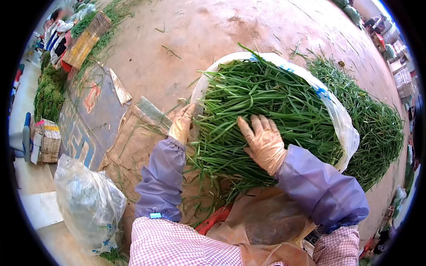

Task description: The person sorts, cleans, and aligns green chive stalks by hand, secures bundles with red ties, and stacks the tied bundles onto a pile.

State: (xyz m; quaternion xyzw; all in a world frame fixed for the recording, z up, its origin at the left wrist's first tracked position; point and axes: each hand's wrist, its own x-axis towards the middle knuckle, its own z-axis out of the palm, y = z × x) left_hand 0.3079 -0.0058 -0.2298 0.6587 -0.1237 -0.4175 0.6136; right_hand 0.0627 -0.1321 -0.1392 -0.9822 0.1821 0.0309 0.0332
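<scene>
A white plastic bag (341, 119) with blue print lies with its mouth wide around a big heap of long, narrow green leaves (266, 95), which look like Chinese chives. At the bag's left edge, my gloved left hand (182, 124) grips the rim; its fingertips are partly hidden by the plastic. My right hand (265, 144), also in a pale glove, rests on top of the leaves with its fingers spread, holding nothing. Purple sleeve covers (162, 177) reach down to both wrists.
Another large pile of green leaves (377, 133) lies right of the bag. A filled clear plastic bag (88, 204) stands at lower left, near flattened cardboard (126, 142) and a cardboard box (48, 141). A person (57, 33) is at upper left. Loose leaves litter the floor (191, 26).
</scene>
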